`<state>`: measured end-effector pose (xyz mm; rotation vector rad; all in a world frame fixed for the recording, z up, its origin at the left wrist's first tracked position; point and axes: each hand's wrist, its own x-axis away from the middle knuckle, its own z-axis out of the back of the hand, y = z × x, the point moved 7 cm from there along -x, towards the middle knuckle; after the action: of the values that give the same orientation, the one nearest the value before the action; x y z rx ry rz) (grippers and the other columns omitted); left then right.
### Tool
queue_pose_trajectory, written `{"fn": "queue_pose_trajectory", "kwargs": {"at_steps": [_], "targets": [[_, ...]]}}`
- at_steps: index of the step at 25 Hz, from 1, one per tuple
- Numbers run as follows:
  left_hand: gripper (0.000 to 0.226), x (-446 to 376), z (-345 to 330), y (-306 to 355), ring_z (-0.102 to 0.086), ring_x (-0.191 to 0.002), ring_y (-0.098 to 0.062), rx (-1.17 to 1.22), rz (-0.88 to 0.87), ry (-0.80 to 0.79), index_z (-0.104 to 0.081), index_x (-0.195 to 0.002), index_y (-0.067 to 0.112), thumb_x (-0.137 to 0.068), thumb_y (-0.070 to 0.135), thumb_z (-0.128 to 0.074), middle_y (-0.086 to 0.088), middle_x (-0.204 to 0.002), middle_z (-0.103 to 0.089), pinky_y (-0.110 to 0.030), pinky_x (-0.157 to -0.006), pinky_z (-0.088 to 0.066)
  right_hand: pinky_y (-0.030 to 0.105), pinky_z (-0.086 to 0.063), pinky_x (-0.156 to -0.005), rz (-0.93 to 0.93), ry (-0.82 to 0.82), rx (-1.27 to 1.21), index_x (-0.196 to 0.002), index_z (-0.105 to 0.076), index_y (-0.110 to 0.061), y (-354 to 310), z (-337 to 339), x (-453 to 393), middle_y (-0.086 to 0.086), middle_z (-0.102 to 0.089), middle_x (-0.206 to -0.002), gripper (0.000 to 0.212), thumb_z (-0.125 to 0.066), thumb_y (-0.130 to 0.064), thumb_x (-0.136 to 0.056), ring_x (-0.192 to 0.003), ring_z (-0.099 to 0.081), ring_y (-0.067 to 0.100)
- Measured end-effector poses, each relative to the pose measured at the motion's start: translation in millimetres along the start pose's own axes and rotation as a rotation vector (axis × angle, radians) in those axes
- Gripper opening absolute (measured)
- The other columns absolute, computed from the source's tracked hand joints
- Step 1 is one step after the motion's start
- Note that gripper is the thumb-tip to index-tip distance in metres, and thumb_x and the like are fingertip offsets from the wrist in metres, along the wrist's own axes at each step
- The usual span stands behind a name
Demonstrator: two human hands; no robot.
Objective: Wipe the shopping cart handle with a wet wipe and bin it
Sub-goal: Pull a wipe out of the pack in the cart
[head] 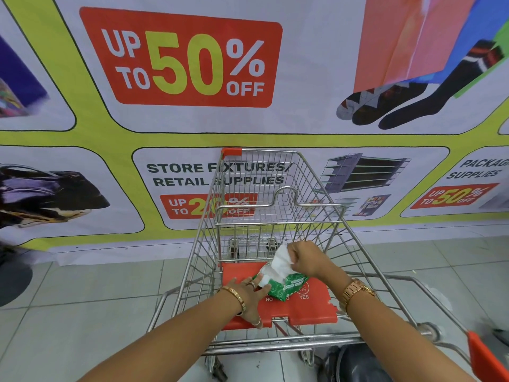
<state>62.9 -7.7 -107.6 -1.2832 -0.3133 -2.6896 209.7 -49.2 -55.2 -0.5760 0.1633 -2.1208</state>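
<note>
Left hand fingers pinning green wipe pack, right hand fingers pinching wet wipe drawn upward

Two bare forearms, no sleeves in view. Left hand: slim gold-coloured metal bangle at the wrist, one band ring on an upper finger, a second thin ring on a lower finger. Right hand: chunky gold-coloured link-bracelet wristwatch at the wrist.

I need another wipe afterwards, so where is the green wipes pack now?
The green wipes pack lies on the cart's red seat flap, centre of the head view, steadied by the left hand.
</note>
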Motion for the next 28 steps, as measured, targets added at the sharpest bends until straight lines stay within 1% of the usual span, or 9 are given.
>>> {"fn": "queue_pose_trajectory", "kwargs": {"at_steps": [3, 5, 10, 15, 18, 20, 23, 26, 28], "targets": [[0.092, -2, -1, 0, 0.007, -0.146, -0.025, 0.003, 0.004, 0.003, 0.011, -0.145, 0.031, -0.081, 0.051, -0.053, -0.003, -0.157, 0.02, -0.052, -0.117, -0.001, 0.018, -0.034, -0.055, -0.033, -0.027, -0.112, -0.062, -0.056, -0.019, 5, 0, 0, -0.007, -0.055, -0.067, 0.026, -0.074, -0.002, -0.07, -0.072, -0.051, 0.017], [0.093, -2, -2, -1, 0.007, -0.146, -0.025, 0.004, 0.003, 0.003, 0.011, -0.145, 0.031, -0.081, 0.051, -0.053, -0.003, -0.156, 0.021, -0.052, -0.117, -0.001, 0.022, -0.043, -0.073, -0.039, -0.017, -0.197, -0.084, -0.072, -0.004, 7, 4, -1, 0.006, -0.07, -0.091, 0.01, -0.074, -0.002, -0.074, -0.089, -0.061, 0.021], [0.093, -3, -2, -1, 0.006, -0.146, -0.025, 0.011, 0.003, -0.001, 0.012, -0.144, 0.031, -0.081, 0.051, -0.053, -0.003, -0.157, 0.019, -0.051, -0.117, -0.001, 0.033, -0.046, -0.097, -0.03, -0.118, -0.103, -0.113, -0.067, -0.005, 10, 2, -1, 0.016, -0.06, -0.129, 0.043, -0.047, 0.016, -0.083, -0.118, -0.054, 0.029], [0.094, 0, -1, -1, 0.008, -0.146, -0.024, 0.007, -0.005, 0.011, 0.013, -0.144, 0.03, -0.081, 0.051, -0.054, -0.002, -0.156, 0.022, -0.051, -0.118, -0.002, 0.022, -0.036, -0.064, -0.035, -0.062, -0.053, -0.099, -0.065, -0.007, 9, 13, 3, 0.012, -0.067, -0.093, 0.03, -0.074, -0.001, -0.071, -0.078, -0.052, 0.017], [0.096, 0, 0, 0, 0.01, -0.146, -0.024, -0.002, -0.003, 0.018, 0.014, -0.144, 0.03, -0.08, 0.051, -0.054, -0.002, -0.156, 0.023, -0.051, -0.118, -0.002, 0.023, -0.03, -0.052, -0.057, -0.046, -0.043, -0.09, -0.065, -0.012, 10, 14, 3, -0.004, -0.055, -0.071, 0.029, -0.081, -0.015, -0.067, -0.076, -0.049, 0.018], [0.097, 1, -1, 0, 0.01, -0.145, -0.024, -0.01, -0.001, 0.021, 0.015, -0.144, 0.029, -0.08, 0.051, -0.054, -0.001, -0.155, 0.023, -0.051, -0.118, -0.002, 0.023, -0.032, -0.055, -0.082, -0.033, -0.056, -0.092, -0.069, -0.005, 11, 13, 1, 0.002, -0.066, -0.08, 0.032, -0.082, -0.021, -0.068, -0.077, -0.053, 0.02], [0.097, 1, -1, -1, 0.009, -0.146, -0.024, -0.01, 0.004, 0.022, 0.015, -0.144, 0.029, -0.08, 0.051, -0.055, -0.001, -0.156, 0.023, -0.051, -0.118, -0.002, 0.025, -0.046, -0.054, -0.081, -0.017, -0.181, -0.087, -0.071, 0.004, 12, 15, -3, 0.02, -0.07, -0.084, 0.019, -0.075, -0.01, -0.075, -0.07, -0.057, 0.018], [0.097, 0, -1, -1, 0.008, -0.146, -0.024, -0.006, 0.005, 0.022, 0.015, -0.144, 0.029, -0.08, 0.051, -0.055, -0.001, -0.156, 0.023, -0.051, -0.118, -0.002, 0.017, -0.054, -0.043, -0.121, -0.09, -0.336, -0.097, -0.069, 0.008, 14, 17, 0, 0.008, -0.064, -0.065, 0.026, -0.053, 0.017, -0.079, -0.051, -0.062, 0.011], [0.097, -1, -2, -1, 0.008, -0.146, -0.024, -0.004, 0.004, 0.024, 0.015, -0.144, 0.029, -0.08, 0.051, -0.055, 0.0, -0.155, 0.025, -0.051, -0.118, -0.003, 0.013, -0.05, -0.038, -0.136, -0.121, -0.383, -0.092, -0.07, 0.006, 12, 20, 3, 0.004, -0.06, -0.055, 0.023, -0.055, 0.018, -0.078, -0.037, -0.058, 0.001]]}}
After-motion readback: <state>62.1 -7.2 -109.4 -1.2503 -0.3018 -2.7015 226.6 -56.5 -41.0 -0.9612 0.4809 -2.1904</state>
